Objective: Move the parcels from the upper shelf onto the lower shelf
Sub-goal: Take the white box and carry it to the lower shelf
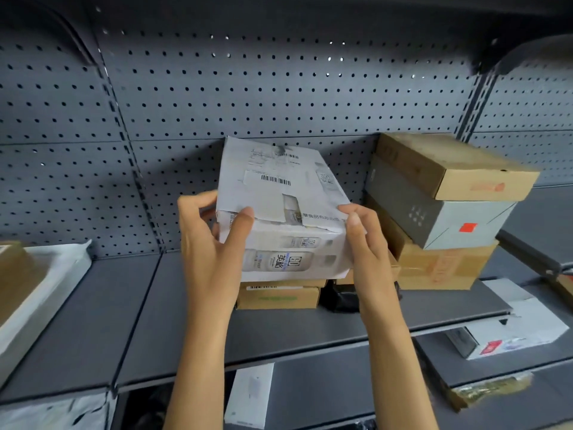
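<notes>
Lower shelf point(341, 395): seen beneath the front edge of the upper shelf; an upright white parcel point(249, 395) is stood there near the middle, a white box with a red mark point(514, 333) is laid to the right, and a brown packet point(486, 391) is seen below that box.
Left hand point(214, 240): the near left corner of the white printed parcel point(279, 206) is gripped, with the thumb laid over the top front edge and the fingers curled round the left side.
Right hand point(366, 240): the near right corner of the same parcel is held, with the fingers curled against its right side and front.
White printed parcel: held between both hands above the upper shelf point(130, 330), tilted with its far end raised; barcode labels are carried on its top face and bottle pictures on its front.
Small brown box point(279, 294): laid on the upper shelf directly under the held parcel, with a dark object point(339, 297) just beside it on the right.
Right stack: a large brown carton point(443, 268) is set on the upper shelf, a grey box with a red sticker point(434, 212) is laid on it, and a flat brown box point(449, 162) is placed on top; the upper two are tilted.
Left edge: a brown box point(18, 274) is rested on a white padded parcel point(40, 293) on the upper shelf, well apart from the held parcel.
Back panel point(248, 88): a grey perforated board is fixed behind the shelves.
</notes>
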The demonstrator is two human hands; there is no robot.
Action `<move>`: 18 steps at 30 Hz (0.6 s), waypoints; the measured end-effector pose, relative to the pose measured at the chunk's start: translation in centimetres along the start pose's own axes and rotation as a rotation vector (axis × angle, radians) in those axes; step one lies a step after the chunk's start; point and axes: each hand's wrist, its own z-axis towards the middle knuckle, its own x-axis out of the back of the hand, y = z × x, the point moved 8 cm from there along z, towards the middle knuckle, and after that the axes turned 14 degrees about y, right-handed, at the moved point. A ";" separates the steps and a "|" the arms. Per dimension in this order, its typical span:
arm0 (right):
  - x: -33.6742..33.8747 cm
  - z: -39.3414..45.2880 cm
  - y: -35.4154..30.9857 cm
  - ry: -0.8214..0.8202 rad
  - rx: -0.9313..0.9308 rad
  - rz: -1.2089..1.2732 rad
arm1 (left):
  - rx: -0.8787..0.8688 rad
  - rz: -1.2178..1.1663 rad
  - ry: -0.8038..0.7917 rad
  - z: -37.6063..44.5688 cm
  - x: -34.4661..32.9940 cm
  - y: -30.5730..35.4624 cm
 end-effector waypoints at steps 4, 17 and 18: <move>-0.1 0.0 0.0 -0.025 0.027 0.019 | 0.010 -0.009 0.020 -0.6 0.2 -0.5; -0.1 -0.2 -0.1 -0.024 0.019 -0.025 | -0.012 0.161 0.035 -1.0 0.8 -1.3; 0.0 -0.3 -0.1 -0.013 0.023 -0.037 | -0.016 0.167 0.031 -1.0 0.9 -1.4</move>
